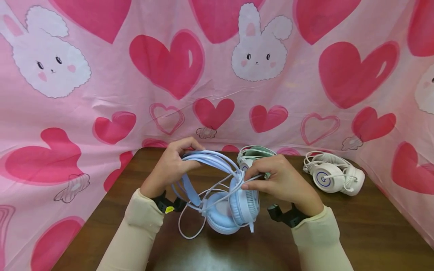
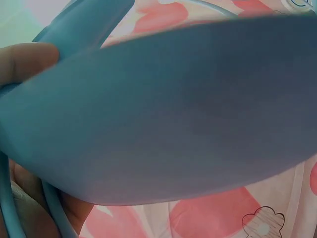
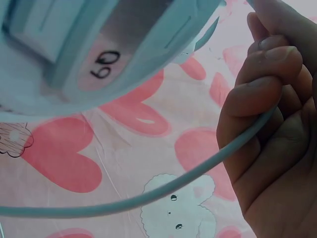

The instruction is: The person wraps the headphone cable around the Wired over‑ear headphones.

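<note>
A pair of light blue headphones [image 1: 245, 205] is held up above the table, with its pale cable looped about it. My left hand [image 1: 171, 165] grips the headband [image 1: 213, 158] at its left end, thumb below and fingers over the top. In the left wrist view the wide inner band [image 2: 173, 114] fills most of the picture. My right hand [image 1: 276, 177] pinches the cable near the upper ear cup. Curled fingers hold the cable [image 3: 163, 191] in the right wrist view, beside an ear cup [image 3: 99, 59] with a small printed label.
White headphones [image 1: 333, 178] with a wrapped cable lie at the table's right. Behind my right hand stand green and white headphones [image 1: 254, 152], partly hidden. The brown wooden table [image 1: 356, 233] meets a pink curtain [image 1: 220, 90] with hearts and rabbits at its back edge.
</note>
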Demonstrator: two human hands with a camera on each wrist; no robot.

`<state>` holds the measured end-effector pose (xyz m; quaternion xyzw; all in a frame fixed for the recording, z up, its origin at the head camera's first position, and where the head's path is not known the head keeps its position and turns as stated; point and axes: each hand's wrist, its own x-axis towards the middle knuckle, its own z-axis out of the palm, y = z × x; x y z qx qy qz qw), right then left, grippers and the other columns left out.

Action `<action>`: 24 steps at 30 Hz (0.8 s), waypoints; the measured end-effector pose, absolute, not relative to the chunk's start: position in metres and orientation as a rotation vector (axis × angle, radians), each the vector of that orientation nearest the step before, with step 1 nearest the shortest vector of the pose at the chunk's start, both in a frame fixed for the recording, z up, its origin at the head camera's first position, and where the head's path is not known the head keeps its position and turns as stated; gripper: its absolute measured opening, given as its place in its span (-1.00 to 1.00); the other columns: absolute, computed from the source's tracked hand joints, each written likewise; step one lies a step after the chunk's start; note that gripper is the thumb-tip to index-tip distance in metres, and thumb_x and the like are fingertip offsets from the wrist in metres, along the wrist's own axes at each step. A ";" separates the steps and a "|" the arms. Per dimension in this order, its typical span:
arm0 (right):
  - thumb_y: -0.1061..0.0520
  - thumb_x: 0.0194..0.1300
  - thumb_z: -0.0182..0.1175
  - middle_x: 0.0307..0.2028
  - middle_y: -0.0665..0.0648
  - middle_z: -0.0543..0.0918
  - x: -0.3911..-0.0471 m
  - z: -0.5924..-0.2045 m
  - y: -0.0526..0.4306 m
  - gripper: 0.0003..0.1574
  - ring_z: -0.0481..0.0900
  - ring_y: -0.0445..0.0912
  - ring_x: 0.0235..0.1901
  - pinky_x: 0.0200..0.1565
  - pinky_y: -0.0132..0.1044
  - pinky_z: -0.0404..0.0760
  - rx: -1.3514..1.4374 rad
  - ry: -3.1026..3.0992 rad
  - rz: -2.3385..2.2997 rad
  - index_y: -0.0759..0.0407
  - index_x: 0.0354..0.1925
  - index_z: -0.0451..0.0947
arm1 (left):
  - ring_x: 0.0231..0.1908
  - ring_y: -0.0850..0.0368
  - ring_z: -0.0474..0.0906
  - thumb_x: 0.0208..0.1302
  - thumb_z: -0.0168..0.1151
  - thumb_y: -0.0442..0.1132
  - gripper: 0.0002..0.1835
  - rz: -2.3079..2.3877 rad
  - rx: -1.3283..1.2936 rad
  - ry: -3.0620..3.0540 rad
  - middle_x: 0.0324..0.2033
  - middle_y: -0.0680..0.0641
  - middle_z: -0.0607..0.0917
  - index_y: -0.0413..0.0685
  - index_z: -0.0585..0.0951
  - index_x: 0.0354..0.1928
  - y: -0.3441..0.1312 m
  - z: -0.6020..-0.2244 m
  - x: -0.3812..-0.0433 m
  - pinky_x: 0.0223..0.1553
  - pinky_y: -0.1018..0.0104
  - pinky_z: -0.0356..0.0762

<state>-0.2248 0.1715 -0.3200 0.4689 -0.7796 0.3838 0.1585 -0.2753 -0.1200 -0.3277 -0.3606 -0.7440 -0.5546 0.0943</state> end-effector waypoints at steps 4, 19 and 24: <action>0.26 -0.08 0.54 -0.41 -0.23 0.64 -0.225 -0.320 0.172 -0.70 0.53 -0.27 -0.44 -0.45 -0.41 0.48 1.351 -2.228 1.117 -0.02 -0.34 0.72 | -0.42 0.03 0.56 0.13 0.30 -0.43 -0.84 -1.642 -1.106 -2.201 -0.37 -0.10 0.67 -0.09 0.66 -0.23 -0.119 -0.327 -0.274 -0.32 0.24 0.54; 0.33 -0.06 0.51 -0.39 -0.17 0.66 -0.226 -0.322 0.173 -0.68 0.55 -0.23 -0.42 -0.46 -0.39 0.52 1.382 -2.201 1.202 0.02 -0.31 0.71 | -0.36 -0.03 0.64 0.12 0.30 -0.46 -0.81 -1.746 -1.293 -2.139 -0.33 -0.10 0.66 -0.16 0.63 -0.21 -0.120 -0.326 -0.274 -0.25 0.19 0.61; 0.35 -0.08 0.51 -0.40 -0.10 0.67 -0.227 -0.322 0.172 -0.68 0.56 -0.21 -0.41 -0.44 -0.38 0.54 1.418 -2.155 1.231 0.05 -0.33 0.70 | -0.36 -0.03 0.64 0.12 0.24 -0.45 -0.81 -1.734 -1.328 -2.132 -0.33 -0.08 0.65 -0.13 0.62 -0.20 -0.119 -0.327 -0.273 -0.26 0.17 0.60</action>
